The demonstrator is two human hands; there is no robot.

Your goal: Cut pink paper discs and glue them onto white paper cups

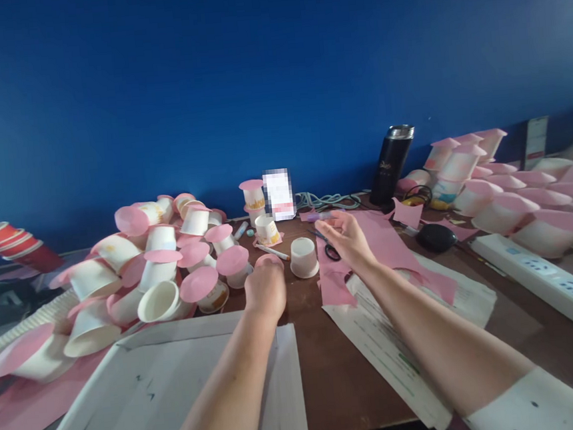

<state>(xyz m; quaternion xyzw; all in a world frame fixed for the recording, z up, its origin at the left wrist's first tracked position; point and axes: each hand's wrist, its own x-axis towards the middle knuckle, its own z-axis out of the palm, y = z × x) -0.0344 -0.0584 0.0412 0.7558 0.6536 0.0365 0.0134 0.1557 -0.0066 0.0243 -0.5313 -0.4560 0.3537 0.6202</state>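
Note:
My left hand (265,289) is closed around a small paper cup with a pink paper disc (268,261) on top; only the disc shows above my fingers. My right hand (347,238) hovers with fingers spread and holds nothing, above a sheet of pink paper (384,243). Black-handled scissors (330,250) lie just left of that hand, and a purple marker (319,217) lies beyond its fingertips. Between my hands, an upturned white paper cup (303,257) stands on the brown table (324,365).
A heap of white cups with pink lids (160,266) fills the left. Stacked red cups (11,242) lie far left. At right are more lidded cups (501,203), a black flask (392,162), a black mouse (435,237) and a white power strip (547,279). White cardboard (146,394) lies in front.

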